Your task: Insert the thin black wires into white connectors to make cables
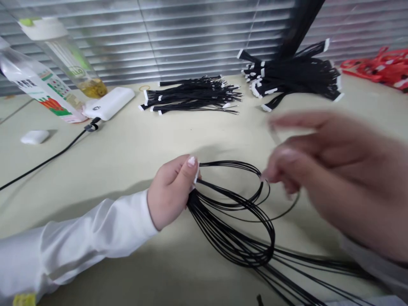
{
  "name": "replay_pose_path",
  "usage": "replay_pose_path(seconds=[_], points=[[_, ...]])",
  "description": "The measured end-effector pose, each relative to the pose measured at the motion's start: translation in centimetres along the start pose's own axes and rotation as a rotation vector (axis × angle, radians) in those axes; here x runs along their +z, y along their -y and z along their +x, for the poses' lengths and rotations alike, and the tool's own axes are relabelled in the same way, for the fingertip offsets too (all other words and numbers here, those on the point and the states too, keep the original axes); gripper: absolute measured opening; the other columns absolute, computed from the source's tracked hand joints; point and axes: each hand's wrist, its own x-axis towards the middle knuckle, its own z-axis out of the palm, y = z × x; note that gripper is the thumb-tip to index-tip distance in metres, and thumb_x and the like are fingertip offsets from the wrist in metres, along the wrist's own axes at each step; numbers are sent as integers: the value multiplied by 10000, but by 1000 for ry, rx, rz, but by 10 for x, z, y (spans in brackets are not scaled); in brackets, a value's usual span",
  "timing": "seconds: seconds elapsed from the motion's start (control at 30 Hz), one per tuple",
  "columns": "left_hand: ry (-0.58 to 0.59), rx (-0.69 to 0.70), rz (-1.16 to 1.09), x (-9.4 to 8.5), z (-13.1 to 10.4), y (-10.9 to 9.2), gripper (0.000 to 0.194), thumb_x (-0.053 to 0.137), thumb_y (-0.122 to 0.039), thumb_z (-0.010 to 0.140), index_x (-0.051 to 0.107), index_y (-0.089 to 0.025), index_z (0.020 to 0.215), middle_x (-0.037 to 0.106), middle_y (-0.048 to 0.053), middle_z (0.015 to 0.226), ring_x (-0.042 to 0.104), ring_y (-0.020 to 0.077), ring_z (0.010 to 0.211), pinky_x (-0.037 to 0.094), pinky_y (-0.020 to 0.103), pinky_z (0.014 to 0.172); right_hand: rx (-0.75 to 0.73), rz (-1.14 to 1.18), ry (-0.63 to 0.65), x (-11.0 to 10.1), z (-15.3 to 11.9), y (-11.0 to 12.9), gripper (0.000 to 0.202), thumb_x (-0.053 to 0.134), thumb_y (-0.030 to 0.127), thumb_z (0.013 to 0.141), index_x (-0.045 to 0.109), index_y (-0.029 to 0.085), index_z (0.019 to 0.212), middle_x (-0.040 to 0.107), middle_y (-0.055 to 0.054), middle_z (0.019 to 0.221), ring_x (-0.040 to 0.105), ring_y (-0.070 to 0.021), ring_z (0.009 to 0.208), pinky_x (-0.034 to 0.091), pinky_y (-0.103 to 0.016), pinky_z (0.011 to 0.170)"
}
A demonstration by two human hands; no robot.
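My left hand (174, 191) is closed around a bundle of thin black wires (236, 238), with its thumb on a white connector (196, 173) at the gathered end. From there the wires fan out in loops to the right, and their long tails run to the lower right. Blurred by motion, my right hand (318, 165) hovers right of the loops, thumb and fingers bent together and the index finger raised. One single black wire (285, 211) curves up to those fingers, which seem to pinch it. The fingers partly hide where it ends.
Behind lie a smaller pile of black wire harnesses (194, 94) and a thicker pile (293, 76). Red items (379, 68) lie far right. At left are a labelled bottle (41, 80), a tea bottle (70, 59), a white power bank (110, 104) with cable, and a small white case (35, 137).
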Motion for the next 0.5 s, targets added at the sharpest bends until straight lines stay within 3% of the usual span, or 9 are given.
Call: replay_pose_path(seconds=[0.07,0.13,0.3,0.5], points=[[-11,19,0,0,0,0,459,350,-536,876,451,-187,597,371,-40,466,349,81,404,297,211,371,-63,-90,128,13,0,6,73,555,220,824,626,206,838,620,42,612,527,-51,503,402,-183,507],[-7,28,-5,1,-1,0,461,336,-524,886,441,-189,588,367,-39,472,348,83,414,299,218,383,-85,-144,195,22,0,6,110,565,211,814,624,195,722,631,47,624,538,-46,531,400,-177,528],[8,31,-13,0,-1,1,439,313,-465,915,441,-184,603,377,-39,493,349,82,442,301,223,423,-126,-144,211,31,0,1,131,548,194,828,637,188,732,650,36,666,569,-61,598,406,-187,581],[106,41,51,1,-6,-2,416,317,-400,929,417,-179,591,369,-45,501,328,78,466,300,221,455,-193,-186,203,40,-1,7,129,566,180,814,654,183,720,653,43,656,567,-59,589,381,-188,564]])
